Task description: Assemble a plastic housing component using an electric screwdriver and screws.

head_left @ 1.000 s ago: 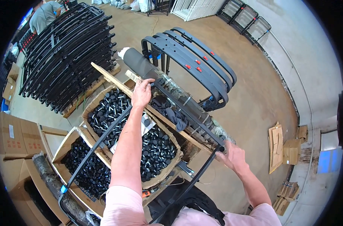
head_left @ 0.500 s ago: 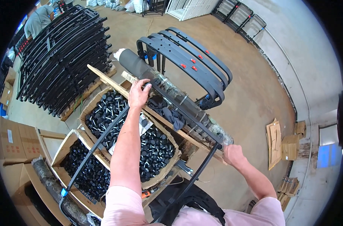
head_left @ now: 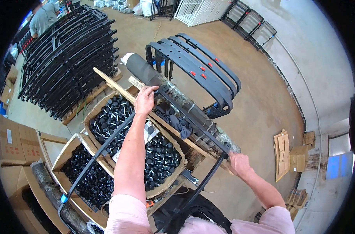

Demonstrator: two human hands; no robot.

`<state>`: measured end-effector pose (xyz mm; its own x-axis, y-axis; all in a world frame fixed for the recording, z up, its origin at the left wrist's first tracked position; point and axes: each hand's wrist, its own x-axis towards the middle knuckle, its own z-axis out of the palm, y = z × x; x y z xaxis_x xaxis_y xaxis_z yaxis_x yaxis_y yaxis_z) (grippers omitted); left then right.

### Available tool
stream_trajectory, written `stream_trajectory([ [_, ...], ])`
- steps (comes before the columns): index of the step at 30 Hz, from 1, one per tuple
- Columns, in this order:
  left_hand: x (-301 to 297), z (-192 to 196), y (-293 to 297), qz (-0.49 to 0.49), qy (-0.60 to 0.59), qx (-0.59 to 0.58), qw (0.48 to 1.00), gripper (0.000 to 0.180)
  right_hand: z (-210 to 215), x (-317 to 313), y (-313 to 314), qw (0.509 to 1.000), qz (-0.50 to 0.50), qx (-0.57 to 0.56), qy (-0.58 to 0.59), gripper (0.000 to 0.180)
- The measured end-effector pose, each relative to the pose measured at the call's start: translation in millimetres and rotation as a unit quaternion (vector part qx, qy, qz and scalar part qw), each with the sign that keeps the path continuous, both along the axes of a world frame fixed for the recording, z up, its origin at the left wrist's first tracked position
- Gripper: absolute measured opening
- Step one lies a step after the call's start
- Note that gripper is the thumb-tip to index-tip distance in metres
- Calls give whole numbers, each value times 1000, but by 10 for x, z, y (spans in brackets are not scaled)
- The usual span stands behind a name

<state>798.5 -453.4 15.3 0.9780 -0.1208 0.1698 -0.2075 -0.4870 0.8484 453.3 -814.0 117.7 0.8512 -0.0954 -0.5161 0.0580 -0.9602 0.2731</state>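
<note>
A black tubular metal frame (head_left: 195,125) lies slanted in front of me, its long sides running back toward my body over the open boxes. At its upper left corner my left hand (head_left: 145,101) is closed round the tube, the fingers over the far side. My right hand (head_left: 240,163) is closed in a fist against the lower right corner. Whatever its fingers hold there is hidden. One side bar carries a blue piece (head_left: 64,198). Beneath the frame, cardboard boxes hold black round-headed screw knobs (head_left: 160,162) and small shiny black parts (head_left: 86,175).
A wooden plank (head_left: 114,84) and a wrapped grey roll (head_left: 140,69) lie beyond the boxes, with dark cloth (head_left: 177,124) between. Curved black frames with red clips (head_left: 197,66) stand ahead. Stacked black frames (head_left: 68,62) rise at left; a person (head_left: 44,17) is behind them.
The view has shifted slightly. My right fist has turned a little and sits closer to the frame's corner. My left hand stays at its corner, fingers slightly shifted.
</note>
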Motion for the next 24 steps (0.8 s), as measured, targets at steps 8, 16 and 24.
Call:
stream_trajectory([
  [8, -46, 376, -38, 0, 189, -21, 982, 35, 135, 35, 172, 985, 26, 99, -141, 23],
  [16, 9, 76, -39, -4, 25, -1, 1000, 40, 65, 156, 131, 994, -4, 75, -79, 35],
  [24, -28, 156, 93, -16, 71, 16, 997, 84, -154, 85, 200, 990, -28, 74, -120, 40],
])
